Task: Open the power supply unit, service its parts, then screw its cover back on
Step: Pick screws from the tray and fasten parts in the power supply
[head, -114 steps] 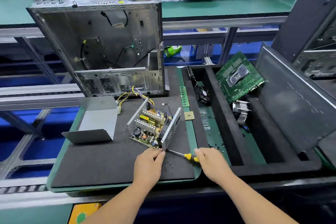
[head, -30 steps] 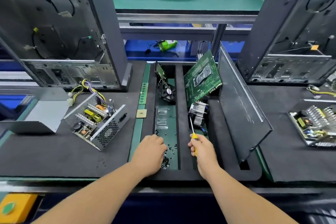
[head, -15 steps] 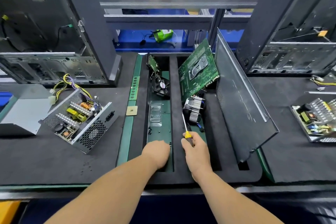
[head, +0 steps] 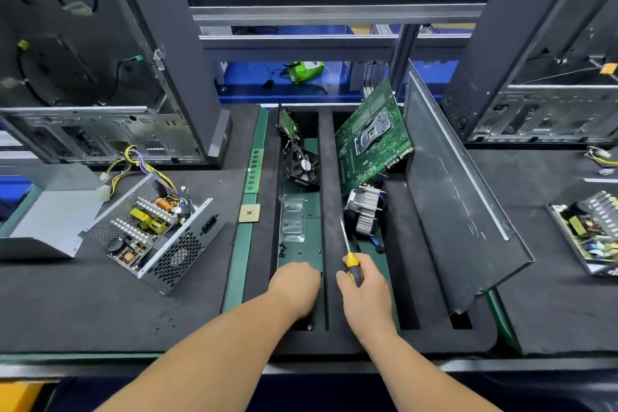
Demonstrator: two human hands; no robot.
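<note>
The open power supply unit (head: 157, 231) lies on the black mat at the left, its circuit board and coloured wires exposed. Its grey metal cover (head: 50, 221) sits off it, further left. My right hand (head: 366, 294) grips a yellow-and-black screwdriver (head: 351, 264) with the shaft pointing away from me. My left hand (head: 296, 288) reaches palm-down into the near end of a tray slot, fingertips hidden. A few small black screws (head: 284, 249) lie just beyond it.
The black foam tray (head: 329, 197) holds a fan (head: 302, 165), a green motherboard (head: 371, 140), a heatsink (head: 366, 211) and a leaning side panel (head: 451, 194). Computer cases stand at the back left (head: 83, 60) and right (head: 551, 77). A second circuit board (head: 595, 231) lies far right.
Both hands left the power supply unit and moved right to the foam tray. My left hand slid to the near end of the screw slot; my right hand still holds the screwdriver.
</note>
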